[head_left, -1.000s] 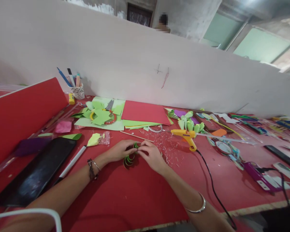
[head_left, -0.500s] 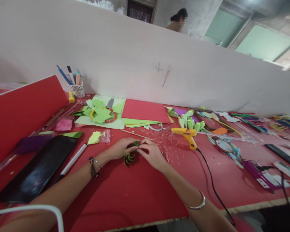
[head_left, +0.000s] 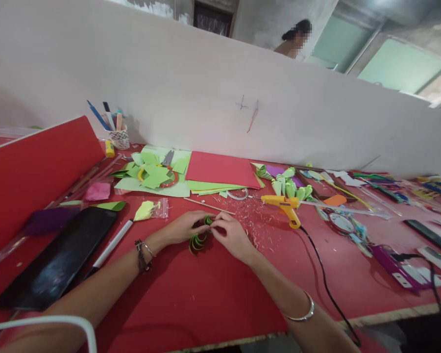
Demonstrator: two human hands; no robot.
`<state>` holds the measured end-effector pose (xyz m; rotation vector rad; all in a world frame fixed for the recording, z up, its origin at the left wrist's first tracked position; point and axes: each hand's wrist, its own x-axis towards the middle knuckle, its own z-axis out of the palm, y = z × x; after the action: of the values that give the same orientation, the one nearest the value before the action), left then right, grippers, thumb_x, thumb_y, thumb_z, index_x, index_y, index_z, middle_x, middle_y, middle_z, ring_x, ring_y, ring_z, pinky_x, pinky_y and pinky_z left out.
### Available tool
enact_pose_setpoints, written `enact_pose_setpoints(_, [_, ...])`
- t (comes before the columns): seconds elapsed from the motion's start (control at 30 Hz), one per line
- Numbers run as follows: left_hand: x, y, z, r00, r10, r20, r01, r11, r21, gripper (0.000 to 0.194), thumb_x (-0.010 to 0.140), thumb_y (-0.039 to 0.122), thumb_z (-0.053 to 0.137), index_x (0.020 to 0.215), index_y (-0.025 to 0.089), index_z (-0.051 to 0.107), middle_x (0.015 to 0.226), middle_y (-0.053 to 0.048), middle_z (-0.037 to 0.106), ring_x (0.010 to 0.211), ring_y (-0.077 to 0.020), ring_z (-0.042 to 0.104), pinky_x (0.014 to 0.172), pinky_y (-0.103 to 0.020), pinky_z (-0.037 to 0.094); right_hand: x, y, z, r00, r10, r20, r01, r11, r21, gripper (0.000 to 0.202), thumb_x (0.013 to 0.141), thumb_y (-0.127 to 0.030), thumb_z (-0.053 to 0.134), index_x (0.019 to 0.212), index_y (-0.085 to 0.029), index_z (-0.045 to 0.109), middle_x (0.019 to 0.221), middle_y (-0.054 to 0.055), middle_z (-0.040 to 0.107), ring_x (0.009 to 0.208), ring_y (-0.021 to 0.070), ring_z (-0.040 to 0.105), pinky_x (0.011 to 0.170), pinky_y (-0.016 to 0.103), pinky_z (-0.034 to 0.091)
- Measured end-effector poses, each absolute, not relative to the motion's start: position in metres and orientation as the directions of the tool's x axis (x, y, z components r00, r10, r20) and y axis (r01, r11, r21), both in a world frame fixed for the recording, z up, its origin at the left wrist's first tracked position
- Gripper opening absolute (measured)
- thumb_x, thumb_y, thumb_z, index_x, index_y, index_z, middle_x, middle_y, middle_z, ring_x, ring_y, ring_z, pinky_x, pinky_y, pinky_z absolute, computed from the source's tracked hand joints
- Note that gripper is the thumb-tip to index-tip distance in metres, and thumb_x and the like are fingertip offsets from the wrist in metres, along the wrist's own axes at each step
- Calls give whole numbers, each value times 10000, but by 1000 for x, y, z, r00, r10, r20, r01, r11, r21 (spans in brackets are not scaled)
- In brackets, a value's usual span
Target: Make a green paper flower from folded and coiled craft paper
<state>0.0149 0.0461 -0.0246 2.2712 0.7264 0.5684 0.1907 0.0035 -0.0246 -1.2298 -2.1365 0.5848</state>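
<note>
Between both hands is a curled green paper strip (head_left: 198,242), coiled in loops with dark edges. My left hand (head_left: 183,227) pinches it from the left, thumb and fingers closed near its upper loops. From the right, the fingertips of my right hand (head_left: 232,237) are pressed together on the same strip, and partly hide it. The lower loops hang just over the red table (head_left: 191,304). Right behind the hands lies a thin wooden stick (head_left: 209,206). A small plastic bag with yellow-green paper (head_left: 144,211) is to the left of them.
A yellow glue gun (head_left: 287,208) with a black cord lies to the right, by rolled green paper pieces (head_left: 288,184). Scissors (head_left: 168,158) rest among green paper cuttings at the back. A black tablet-like slab (head_left: 59,260) and a white marker (head_left: 113,243) lie left. Someone (head_left: 297,37) is beyond the partition.
My hands stay almost in place on the green paper strip, with only slight finger movement. The person beyond the partition has shifted to the right.
</note>
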Motion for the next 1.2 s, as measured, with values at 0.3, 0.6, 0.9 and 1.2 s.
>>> enact_pose_setpoints(0.3, [13,43,-24,731,645,223,357,-640,681,401,695,74,425,1079,150,510,1025,-62,596,910,-154,539,825,-276,399,191,4,-24,-335,901,275,649,432,-626,96,744,-152,503,746,-189,592,787,13,519,731,117,513,691,245,399])
enact_pose_setpoints(0.6, [14,45,-25,699,669,252,357,-632,687,352,695,57,381,1003,153,522,955,-54,600,870,-156,532,801,-292,411,193,4,-23,-302,918,256,683,395,-615,95,745,-162,507,744,-194,597,780,13,516,705,117,508,659,245,398])
enact_pose_setpoints(0.9, [14,45,-24,667,688,288,360,-635,683,418,682,28,373,1054,168,504,989,-52,558,917,-152,497,836,-290,392,192,2,-19,-237,928,287,694,368,-619,128,753,-283,517,686,-183,561,721,3,509,656,116,492,631,247,392])
enact_pose_setpoints(1.2, [16,43,-21,653,688,316,324,-632,704,438,682,11,409,1067,201,494,997,-32,549,868,-134,501,773,-272,410,192,3,-17,-251,906,342,590,423,-687,89,732,-169,500,814,-186,530,812,24,515,744,133,506,691,261,417])
